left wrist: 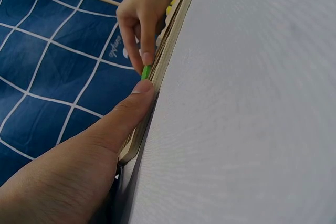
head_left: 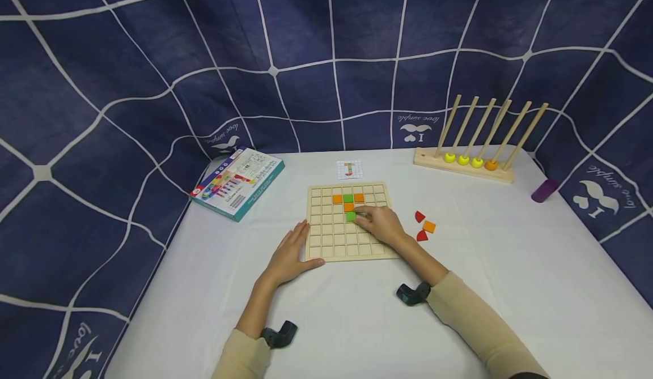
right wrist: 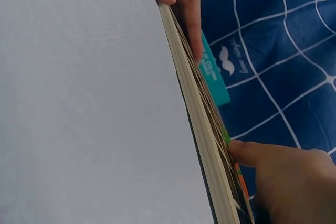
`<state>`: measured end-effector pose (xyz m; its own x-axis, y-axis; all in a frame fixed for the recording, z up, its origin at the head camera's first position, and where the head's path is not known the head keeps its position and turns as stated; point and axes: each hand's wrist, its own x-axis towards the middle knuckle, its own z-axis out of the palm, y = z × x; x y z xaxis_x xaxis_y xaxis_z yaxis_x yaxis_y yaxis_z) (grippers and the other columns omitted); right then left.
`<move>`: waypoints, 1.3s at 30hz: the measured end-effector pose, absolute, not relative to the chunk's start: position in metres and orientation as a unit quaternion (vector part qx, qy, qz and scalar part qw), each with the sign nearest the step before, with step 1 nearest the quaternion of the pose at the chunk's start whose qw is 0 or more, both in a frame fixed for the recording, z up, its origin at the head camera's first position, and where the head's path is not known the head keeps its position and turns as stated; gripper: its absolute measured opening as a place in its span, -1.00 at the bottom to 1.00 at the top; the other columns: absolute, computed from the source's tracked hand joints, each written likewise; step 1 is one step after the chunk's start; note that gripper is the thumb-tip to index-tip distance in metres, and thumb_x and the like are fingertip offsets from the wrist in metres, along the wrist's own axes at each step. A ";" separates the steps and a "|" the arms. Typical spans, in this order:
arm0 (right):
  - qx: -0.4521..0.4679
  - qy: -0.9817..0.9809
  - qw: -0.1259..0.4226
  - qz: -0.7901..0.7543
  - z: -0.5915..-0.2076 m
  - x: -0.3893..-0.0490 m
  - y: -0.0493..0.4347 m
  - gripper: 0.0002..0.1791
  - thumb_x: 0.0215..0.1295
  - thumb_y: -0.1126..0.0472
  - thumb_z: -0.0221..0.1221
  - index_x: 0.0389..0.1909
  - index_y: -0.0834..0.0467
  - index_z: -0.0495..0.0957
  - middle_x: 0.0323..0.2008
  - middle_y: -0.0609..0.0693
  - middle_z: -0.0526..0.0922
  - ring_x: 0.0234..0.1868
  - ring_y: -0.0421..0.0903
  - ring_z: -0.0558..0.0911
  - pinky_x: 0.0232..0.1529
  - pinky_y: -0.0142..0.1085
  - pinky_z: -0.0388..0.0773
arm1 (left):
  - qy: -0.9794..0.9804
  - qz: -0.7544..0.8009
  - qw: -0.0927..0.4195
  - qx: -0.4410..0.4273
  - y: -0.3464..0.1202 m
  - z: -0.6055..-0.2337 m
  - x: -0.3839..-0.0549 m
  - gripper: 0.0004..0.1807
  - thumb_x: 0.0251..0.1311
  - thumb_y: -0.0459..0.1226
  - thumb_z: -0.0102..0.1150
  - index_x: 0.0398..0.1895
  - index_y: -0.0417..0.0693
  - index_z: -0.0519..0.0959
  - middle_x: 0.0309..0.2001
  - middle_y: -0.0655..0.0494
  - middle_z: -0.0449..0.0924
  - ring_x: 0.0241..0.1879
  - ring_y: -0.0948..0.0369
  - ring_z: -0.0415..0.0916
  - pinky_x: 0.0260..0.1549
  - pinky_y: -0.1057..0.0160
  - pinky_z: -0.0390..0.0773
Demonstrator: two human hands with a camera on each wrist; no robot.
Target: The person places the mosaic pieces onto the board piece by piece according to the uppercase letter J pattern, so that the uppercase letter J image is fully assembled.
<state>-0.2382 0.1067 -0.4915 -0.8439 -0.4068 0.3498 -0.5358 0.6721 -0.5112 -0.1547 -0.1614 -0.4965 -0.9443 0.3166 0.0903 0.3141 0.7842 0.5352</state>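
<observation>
A wooden grid board (head_left: 326,243) lies in the middle of the white table. It holds a row of orange (head_left: 337,199), green (head_left: 348,198) and orange (head_left: 359,197) tiles, with another orange tile (head_left: 348,207) under the middle one. My right hand (head_left: 361,216) pinches a green tile (head_left: 350,217) in the cell just below that. The left wrist view shows its fingertips (left wrist: 147,57) on the green tile (left wrist: 146,71). My left hand (head_left: 301,246) lies flat beside the board's left edge, thumb (left wrist: 134,106) against the board's edge (left wrist: 168,51).
Two red quarter pieces (head_left: 419,216) and an orange square (head_left: 429,226) lie right of the board. A pattern card (head_left: 350,169) sits behind it. A teal box (head_left: 237,182) lies at the back left, a peg rack (head_left: 461,170) with beads and a purple object (head_left: 545,190) at the back right.
</observation>
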 end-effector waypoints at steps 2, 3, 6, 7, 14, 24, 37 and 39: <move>0.266 -0.909 0.105 0.304 -0.492 -0.238 0.105 -0.67 0.16 0.02 0.25 -0.09 0.08 0.65 -0.86 -0.20 0.27 -0.75 -0.28 0.12 -0.70 -0.35 0.20 | 0.944 0.284 0.001 0.168 -0.162 -0.497 -0.155 0.14 -0.10 0.26 0.22 0.40 -0.24 0.01 0.43 -0.07 -0.09 0.41 0.10 -0.20 0.34 0.12 -0.19; 0.268 -0.909 0.109 0.300 -0.492 -0.238 0.105 -0.67 0.16 0.02 0.25 -0.10 0.08 0.65 -0.85 -0.21 0.24 -0.75 -0.28 0.12 -0.71 -0.36 0.18 | 0.944 0.284 0.001 0.167 -0.162 -0.497 -0.155 0.14 -0.10 0.26 0.22 0.40 -0.23 0.01 0.43 -0.07 -0.09 0.41 0.10 -0.20 0.34 0.13 -0.19; 0.269 -0.912 0.114 0.288 -0.491 -0.239 0.103 -0.67 0.15 0.01 0.26 -0.11 0.07 0.66 -0.84 -0.24 0.23 -0.74 -0.28 0.13 -0.70 -0.38 0.17 | 0.944 0.285 0.005 0.165 -0.162 -0.497 -0.155 0.15 -0.10 0.27 0.22 0.41 -0.22 0.00 0.43 -0.06 -0.10 0.41 0.11 -0.21 0.34 0.14 -0.20; 0.267 -0.914 0.114 0.284 -0.491 -0.239 0.103 -0.67 0.15 0.00 0.26 -0.11 0.07 0.66 -0.84 -0.24 0.23 -0.74 -0.28 0.13 -0.70 -0.38 0.19 | 0.944 0.286 0.004 0.165 -0.162 -0.497 -0.154 0.15 -0.10 0.27 0.22 0.41 -0.22 0.01 0.43 -0.06 -0.10 0.41 0.10 -0.20 0.34 0.13 -0.20; 0.262 -0.918 0.108 0.278 -0.489 -0.238 0.103 -0.63 0.14 -0.04 0.26 -0.09 0.06 0.65 -0.84 -0.25 0.28 -0.73 -0.27 0.21 -0.65 -0.36 0.29 | 0.945 0.284 0.002 0.162 -0.162 -0.497 -0.154 0.15 -0.11 0.28 0.22 0.41 -0.22 0.01 0.43 -0.06 -0.10 0.41 0.09 -0.20 0.34 0.13 -0.18; 0.253 -0.915 0.127 0.286 -0.472 -0.221 0.138 -0.64 0.11 0.01 0.29 -0.07 0.04 0.64 -0.86 -0.24 0.08 -0.78 -0.30 0.03 -0.74 -0.38 0.01 | 0.944 0.287 0.002 0.162 -0.161 -0.496 -0.154 0.14 -0.10 0.26 0.23 0.41 -0.22 0.01 0.43 -0.07 -0.09 0.41 0.09 -0.20 0.34 0.12 -0.18; 0.216 -0.921 0.183 0.267 -0.465 -0.200 0.221 -0.63 0.06 0.05 0.33 -0.10 0.10 0.64 -0.85 -0.26 0.20 -0.81 -0.33 0.13 -0.75 -0.39 0.08 | 0.946 0.284 0.007 0.154 -0.161 -0.498 -0.155 0.15 -0.11 0.28 0.22 0.42 -0.18 -0.01 0.44 -0.04 -0.11 0.41 0.10 -0.22 0.34 0.14 -0.21; 0.202 -0.923 0.190 0.266 -0.467 -0.198 0.234 -0.63 0.04 0.08 0.35 -0.11 0.11 0.64 -0.83 -0.23 0.15 -0.78 -0.30 0.06 -0.76 -0.39 0.03 | 0.946 0.285 0.007 0.152 -0.161 -0.498 -0.155 0.15 -0.11 0.28 0.22 0.42 -0.18 -0.01 0.44 -0.04 -0.11 0.41 0.10 -0.22 0.34 0.14 -0.21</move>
